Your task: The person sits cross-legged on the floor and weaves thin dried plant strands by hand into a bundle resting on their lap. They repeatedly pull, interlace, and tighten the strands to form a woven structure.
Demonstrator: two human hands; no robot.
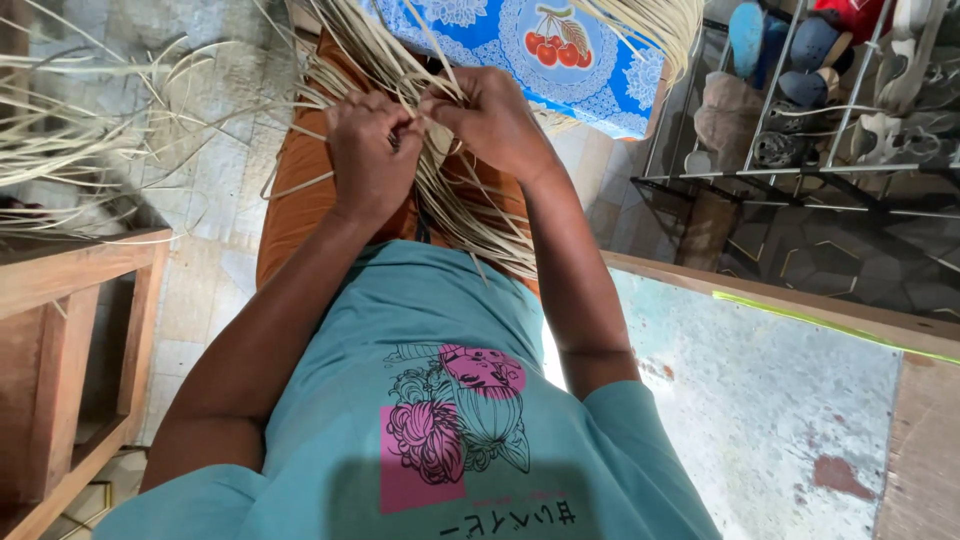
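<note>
My left hand (368, 150) and right hand (488, 115) are both closed tight on the thin, pale, dry straw strips (470, 215) over my lap, and I reckon pulling harder could snap the brittle strands.

Both forearms reach forward from the torso, elbows bent and spread; the left hand (368, 150) and right hand (487, 115) meet knuckle to knuckle, backs upward; the fingers of both curl tightly inward, pinched shut; wrists bend slightly.
</note>
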